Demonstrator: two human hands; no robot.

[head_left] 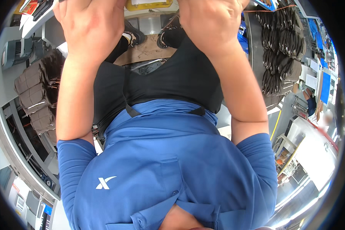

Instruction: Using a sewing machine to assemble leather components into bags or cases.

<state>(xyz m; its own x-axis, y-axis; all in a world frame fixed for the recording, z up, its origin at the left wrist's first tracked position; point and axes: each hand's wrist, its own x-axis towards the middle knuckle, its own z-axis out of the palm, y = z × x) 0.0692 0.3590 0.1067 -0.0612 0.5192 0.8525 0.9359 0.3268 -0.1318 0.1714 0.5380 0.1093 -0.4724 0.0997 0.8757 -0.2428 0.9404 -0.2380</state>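
My left hand (90,28) and my right hand (212,25) reach up to the top edge of the head view, backs showing. The frame's edge cuts off their fingers, so what they hold or touch is hidden. Between the two hands a yellow-edged flat piece (148,6) shows at the top, on or beside a pale work surface. Just past my right hand lies the corner of a blue-edged flat thing (270,4).
Bundles of dark brown fabric pieces (281,46) hang or lie stacked at the right. More folded brown stacks (40,92) stand at the left, by a grey machine part (17,51). Below, my feet rest near a brown board (142,51). A person (312,103) is far right.
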